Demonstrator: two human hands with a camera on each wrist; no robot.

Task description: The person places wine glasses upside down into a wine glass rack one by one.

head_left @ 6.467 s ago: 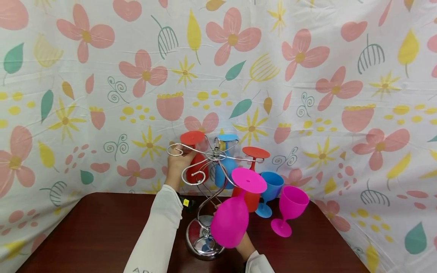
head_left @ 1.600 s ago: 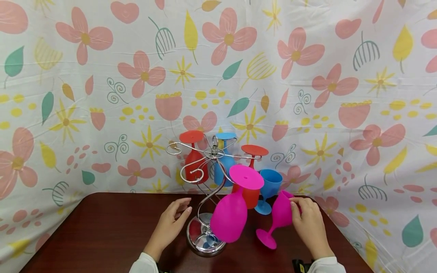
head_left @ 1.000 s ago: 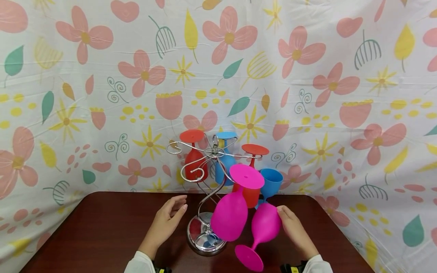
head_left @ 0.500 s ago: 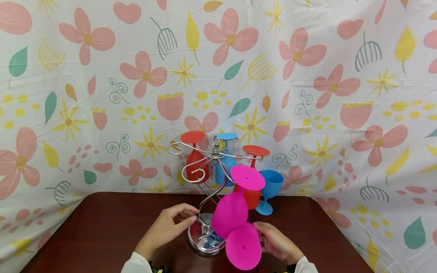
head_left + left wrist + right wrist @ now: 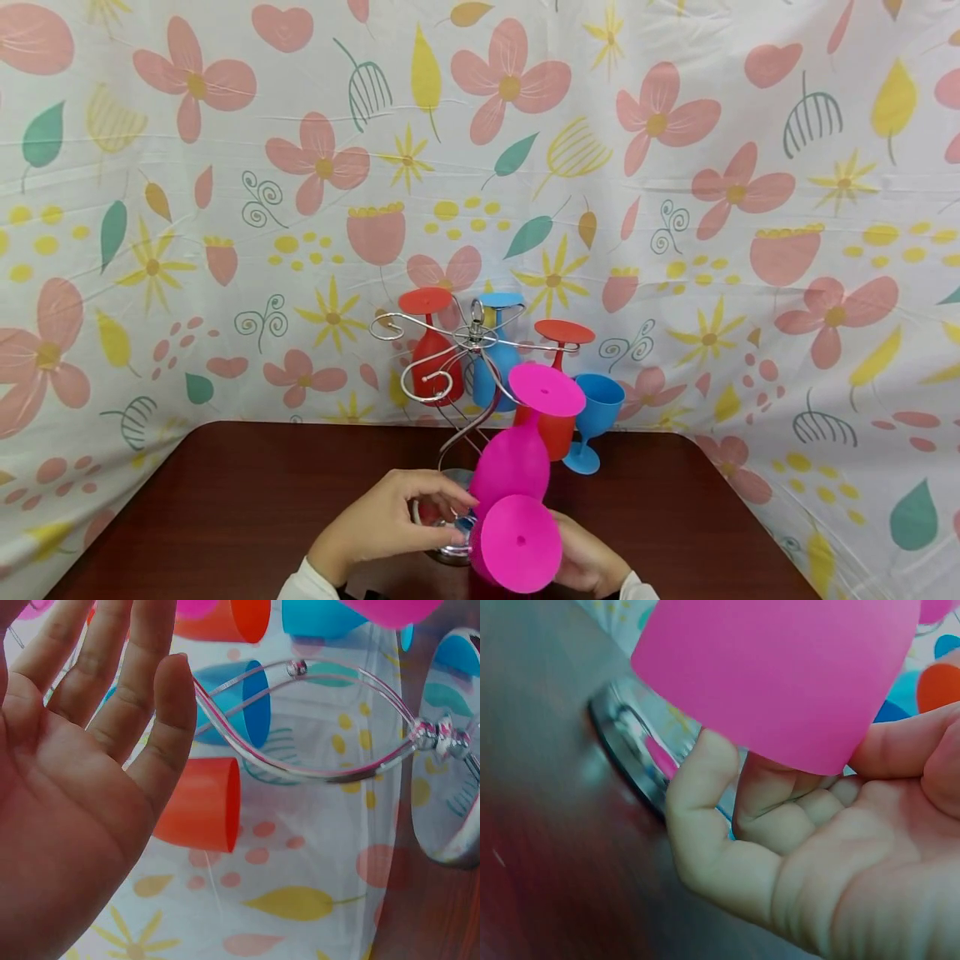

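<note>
My right hand (image 5: 588, 554) grips a pink goblet (image 5: 521, 543) by its bowl near the rim, with its round foot turned up toward the head camera. In the right wrist view, thumb and fingers curl about the rim of this goblet (image 5: 780, 682). My left hand (image 5: 397, 521) hovers beside the goblet, thumb and fingers apart and nothing held between them; the left wrist view shows its palm (image 5: 67, 780) bare. Behind stands a silver wire goblet rack (image 5: 474, 337). From its arms hang upside down a red goblet (image 5: 435, 358), a blue goblet (image 5: 497, 358), another red goblet (image 5: 558, 437) and another pink goblet (image 5: 517, 458).
A blue goblet (image 5: 596, 408) stands upright on the dark wooden table (image 5: 247, 500), right of the rack. The rack's round chrome base (image 5: 450, 557) is partly hidden behind my left hand. A flower-patterned cloth (image 5: 225, 208) hangs behind the table.
My right hand has picked up the standing pink goblet, carried it left to the rack's front and turned its foot upward. My left hand has left the hanging red goblet and come beside the pink one.
</note>
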